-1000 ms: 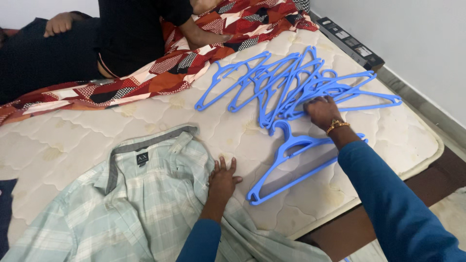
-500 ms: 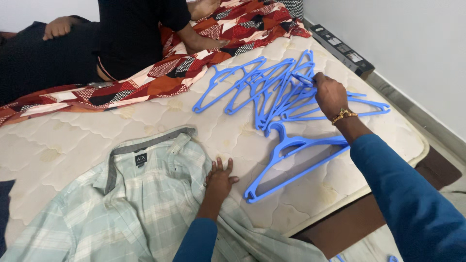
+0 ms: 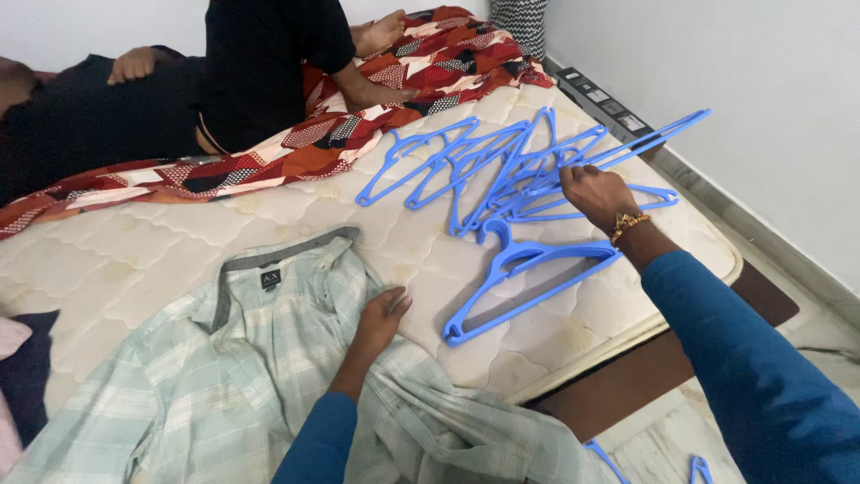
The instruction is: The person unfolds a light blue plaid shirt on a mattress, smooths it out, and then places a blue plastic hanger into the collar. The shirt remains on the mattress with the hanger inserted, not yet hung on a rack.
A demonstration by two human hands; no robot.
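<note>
Blue hanger (image 3: 638, 142) pinched in right hand (image 3: 596, 193) grip, lifted off pile; left hand (image 3: 381, 318) flat on plaid shirt (image 3: 260, 358).

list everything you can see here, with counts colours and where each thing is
shirt: one, pale green check, spread on the near left of the mattress
hangers: a tangled pile, count unclear, blue, far right of the mattress
single hanger: one, blue, apart from the pile, nearer
mattress: one, cream, quilted
sheet: one, red patterned, far edge
other person: one, in black, on the sheet
long box: one, dark, by the wall
left hand: on the shirt
right hand: grip on a hanger from the pile
</note>
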